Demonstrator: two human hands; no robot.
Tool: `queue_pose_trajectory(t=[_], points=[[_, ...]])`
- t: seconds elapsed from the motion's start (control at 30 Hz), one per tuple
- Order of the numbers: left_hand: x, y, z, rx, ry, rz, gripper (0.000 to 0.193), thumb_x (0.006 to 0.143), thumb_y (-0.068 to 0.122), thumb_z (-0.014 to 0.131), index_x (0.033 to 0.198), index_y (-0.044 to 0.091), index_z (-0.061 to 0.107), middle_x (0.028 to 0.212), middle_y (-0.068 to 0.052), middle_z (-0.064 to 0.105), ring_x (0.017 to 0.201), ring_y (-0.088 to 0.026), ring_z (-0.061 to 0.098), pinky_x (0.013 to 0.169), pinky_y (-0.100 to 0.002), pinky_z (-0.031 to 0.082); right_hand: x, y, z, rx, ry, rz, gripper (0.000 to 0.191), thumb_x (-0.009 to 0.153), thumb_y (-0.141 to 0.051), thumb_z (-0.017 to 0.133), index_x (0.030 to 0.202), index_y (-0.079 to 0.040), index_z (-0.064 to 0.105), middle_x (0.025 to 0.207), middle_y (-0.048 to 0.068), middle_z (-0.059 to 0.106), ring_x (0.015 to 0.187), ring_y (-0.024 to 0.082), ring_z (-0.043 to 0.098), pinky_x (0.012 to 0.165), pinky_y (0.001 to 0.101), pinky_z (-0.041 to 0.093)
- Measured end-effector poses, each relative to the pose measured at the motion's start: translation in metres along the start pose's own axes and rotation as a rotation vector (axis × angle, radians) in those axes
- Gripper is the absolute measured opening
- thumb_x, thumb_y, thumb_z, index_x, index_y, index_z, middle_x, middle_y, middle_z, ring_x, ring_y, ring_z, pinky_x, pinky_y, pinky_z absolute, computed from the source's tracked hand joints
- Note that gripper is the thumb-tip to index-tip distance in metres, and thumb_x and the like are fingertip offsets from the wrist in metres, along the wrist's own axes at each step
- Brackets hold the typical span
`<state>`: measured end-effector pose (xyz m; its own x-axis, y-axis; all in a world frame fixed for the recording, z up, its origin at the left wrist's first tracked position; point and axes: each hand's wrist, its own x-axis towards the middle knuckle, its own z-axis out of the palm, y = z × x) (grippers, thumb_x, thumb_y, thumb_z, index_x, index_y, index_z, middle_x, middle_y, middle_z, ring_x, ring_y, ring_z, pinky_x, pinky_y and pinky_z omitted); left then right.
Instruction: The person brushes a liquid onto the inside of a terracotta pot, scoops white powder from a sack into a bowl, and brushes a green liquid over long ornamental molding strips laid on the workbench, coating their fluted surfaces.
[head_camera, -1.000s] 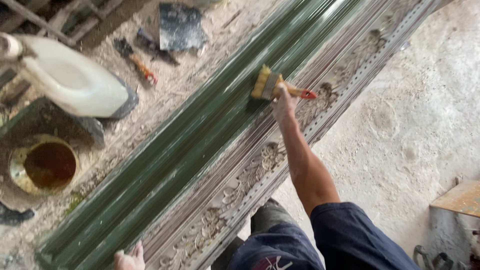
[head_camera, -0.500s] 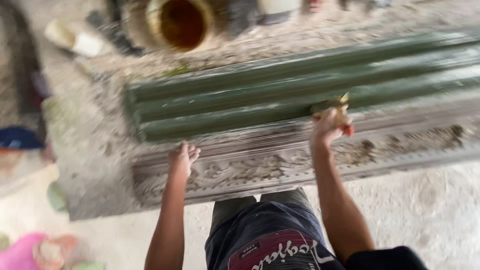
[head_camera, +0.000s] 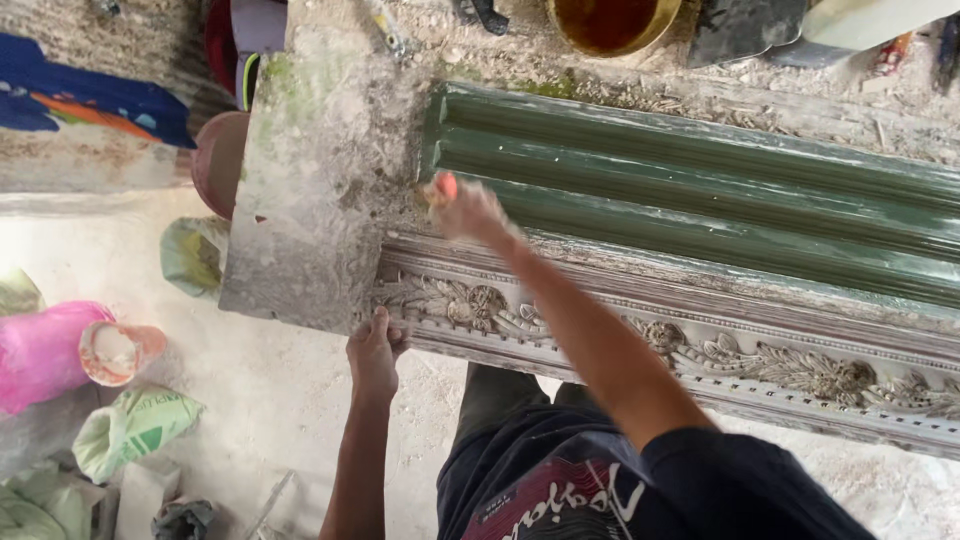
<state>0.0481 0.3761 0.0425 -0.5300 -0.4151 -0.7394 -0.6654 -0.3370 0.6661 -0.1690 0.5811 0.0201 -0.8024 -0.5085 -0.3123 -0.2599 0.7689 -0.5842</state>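
Note:
A long moulding lies across a dusty workbench (head_camera: 310, 200). Its upper ribbed part is painted dark green (head_camera: 700, 190); its lower carved band (head_camera: 760, 355) with leaf ornaments is bare grey. My right hand (head_camera: 465, 208) is blurred at the left end of the green ribs and closed around a paintbrush with an orange-red handle tip (head_camera: 446, 185); the bristles are hidden. My left hand (head_camera: 373, 352) rests on the near left corner of the carved band, fingers over the edge.
A yellow-brown bucket (head_camera: 610, 22) stands behind the moulding with tools and a pale container (head_camera: 870, 20) beside it. On the floor at left lie a pink bucket (head_camera: 45, 350), green sacks (head_camera: 135, 430), a brown bowl (head_camera: 218, 160) and blue cloth (head_camera: 90, 100).
My right hand with the brush has travelled along the green ribs to their left end. The view has swung to follow. My left hand stays on the carved edge's corner.

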Motion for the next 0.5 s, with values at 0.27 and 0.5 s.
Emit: queue_pose_trajectory(t=[0.27,0.5], points=[[-0.012,-0.015,0.064,-0.103,-0.255,0.113,0.028,0.099,0.019,0.068,0.120,0.001,0.060,0.096,-0.006,0.067,0.080,-0.015,0.063,0.067,-0.029,0.049,-0.079,0.123,-0.068,0.036,-0.201,0.151,0.045,0.091,-0.049,0.063,0.126,-0.022,0.064,0.099,0.007,0.073,0.083,0.024,0.073,0.077,0.0423,0.061],[-0.031,-0.007,0.149,-0.005,-0.248,0.069,0.031,0.098,0.020,0.067,0.124,0.005,0.058,0.105,-0.005,0.066,0.092,-0.016,0.068,0.076,-0.030,0.056,-0.426,0.361,-0.128,0.077,0.021,0.229,0.048,0.090,-0.035,0.070,0.137,-0.025,0.065,0.099,0.004,0.076,0.076,0.018,0.070,0.065,0.0299,0.059]])
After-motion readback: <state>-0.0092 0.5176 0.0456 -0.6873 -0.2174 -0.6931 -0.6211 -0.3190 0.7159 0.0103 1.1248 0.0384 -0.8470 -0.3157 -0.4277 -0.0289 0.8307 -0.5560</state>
